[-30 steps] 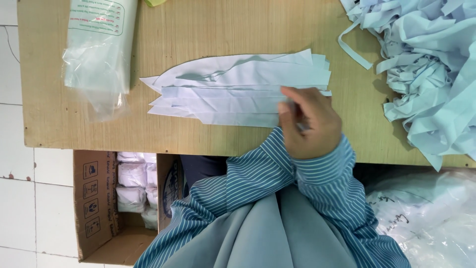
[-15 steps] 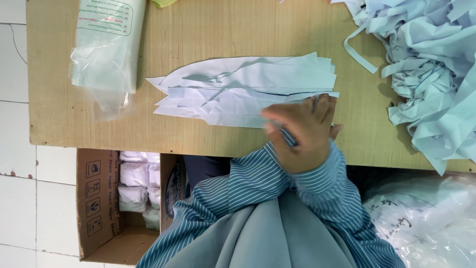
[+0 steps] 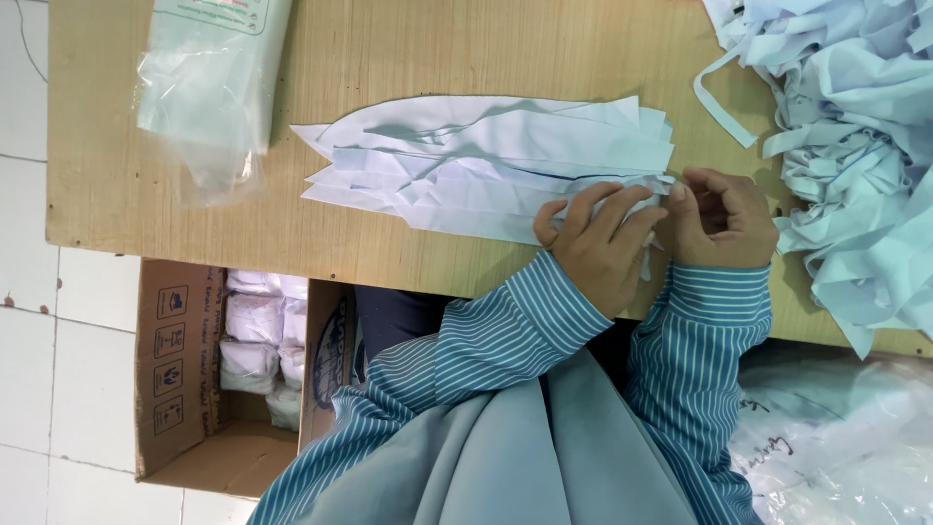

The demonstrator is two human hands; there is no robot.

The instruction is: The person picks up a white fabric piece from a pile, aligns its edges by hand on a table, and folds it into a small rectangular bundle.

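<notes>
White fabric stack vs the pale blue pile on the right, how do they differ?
The white fabric stack lies flat, its long pieces layered and roughly aligned; the pale blue pile is crumpled and tangled, with a loose strip trailing out. The stack sits mid-table, while the pile spills over the table's right edge. The left hand and right hand are at the stack's right end; neither touches the pile. Both are cut fabric on the same wooden table.

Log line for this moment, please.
left hand: on white fabric pieces | right hand: pinching their end | table
</notes>
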